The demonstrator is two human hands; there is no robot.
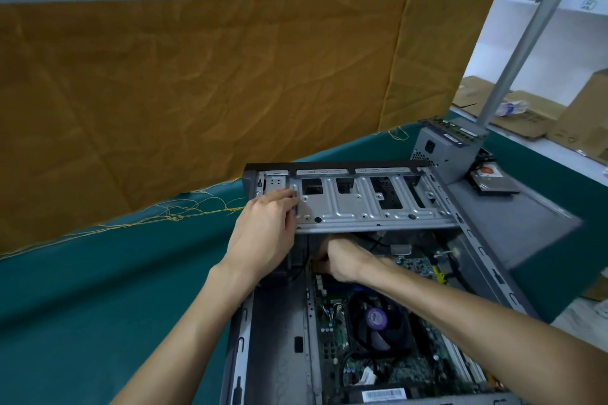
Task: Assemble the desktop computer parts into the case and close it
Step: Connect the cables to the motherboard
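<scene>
Fingers [289, 197] of left hand [263, 233] curled on drive cage [362, 204]; right hand [342, 263] pinches something unclear beneath | case [279, 339] open on worktop [98, 289]; board, fan [378, 319] fitted | power supply [441, 148], hard drive [493, 182], side panel [526, 227] still outside.

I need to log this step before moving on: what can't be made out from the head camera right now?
- What the right hand is working on: its curled fingers and the drive cage hide it.
- The barcode label text: too small.
- The case near end: cut off by the bottom edge.
- The left hand fingertips' grip: blurred.
</scene>
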